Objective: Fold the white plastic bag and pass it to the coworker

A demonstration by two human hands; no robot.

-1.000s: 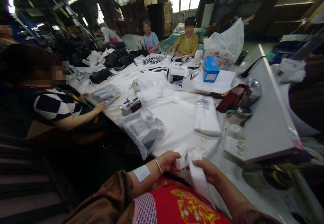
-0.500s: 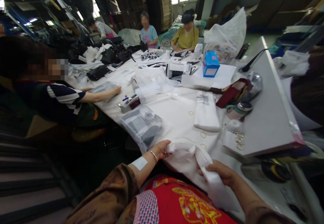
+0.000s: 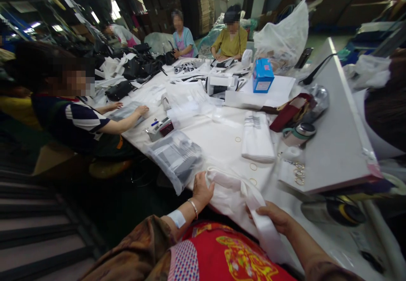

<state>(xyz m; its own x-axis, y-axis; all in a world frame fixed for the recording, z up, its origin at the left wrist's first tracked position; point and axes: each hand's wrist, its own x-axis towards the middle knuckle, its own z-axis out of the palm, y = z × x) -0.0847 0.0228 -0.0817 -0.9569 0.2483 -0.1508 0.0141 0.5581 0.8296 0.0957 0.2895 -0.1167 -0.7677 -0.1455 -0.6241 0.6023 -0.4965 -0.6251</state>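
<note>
Here, in the head view, both hands work a white cloth bag (image 3: 234, 196) at the lower middle of the frame, on the near edge of the white table (image 3: 218, 143). The left hand (image 3: 202, 190) has its grip clenched on the bag's bunched upper left edge, a bracelet on its wrist. The right hand (image 3: 273, 216), lower and to the right, pinches the bag's long white strap (image 3: 264, 226), which runs down toward the red apron (image 3: 231, 253).

Just above the bag, small metal rings (image 3: 253, 167) lie on the table, and beyond them rests a folded stack of white bags (image 3: 257, 137). To the left a clear plastic bag of dark goods (image 3: 177, 158) hangs over the table's edge. At the middle left, a person in a striped shirt (image 3: 74, 122) reaches a hand onto the table. A blue box (image 3: 262, 75) stands at the upper middle, and two more people sit behind it.
</note>
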